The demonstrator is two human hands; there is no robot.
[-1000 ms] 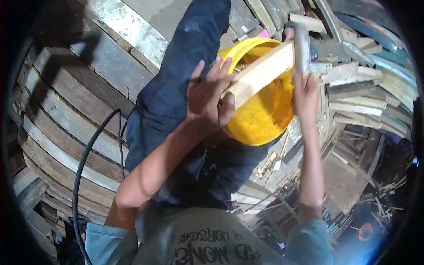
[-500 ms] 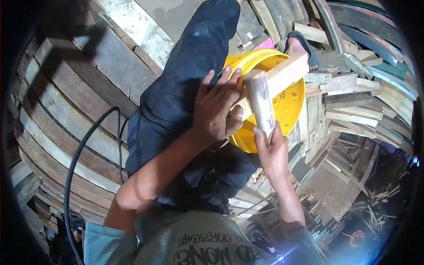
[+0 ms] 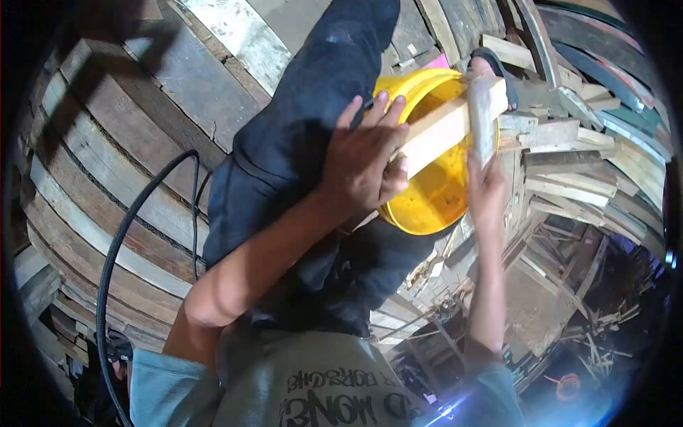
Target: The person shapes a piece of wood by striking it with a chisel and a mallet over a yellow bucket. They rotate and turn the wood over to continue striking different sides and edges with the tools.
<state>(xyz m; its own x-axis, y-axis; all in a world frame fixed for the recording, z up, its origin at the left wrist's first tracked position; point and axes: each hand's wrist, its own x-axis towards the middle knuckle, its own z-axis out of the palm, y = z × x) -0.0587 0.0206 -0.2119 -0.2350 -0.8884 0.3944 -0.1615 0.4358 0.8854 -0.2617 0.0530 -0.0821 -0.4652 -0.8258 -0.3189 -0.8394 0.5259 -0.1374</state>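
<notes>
A pale wooden block lies slanted across the mouth of a yellow bucket. My left hand grips the block's near end, with its fingers at the bucket's rim. My right hand is closed around the lower end of a light, worn tool, perhaps a hammer or a stick. The tool stands across the far end of the block; whether it touches the wood cannot be made out. Dark brown stains mark the inside of the bucket.
Stacked boards fill the left side, with a black cable curving over them. Wood offcuts are piled at the right. A sandalled foot is just beyond the bucket. An orange coil lies at the lower right.
My right hand has moved right and up with the tool, from the block's near part to its far end. The block, bucket and my left hand have shifted slightly right in view.
</notes>
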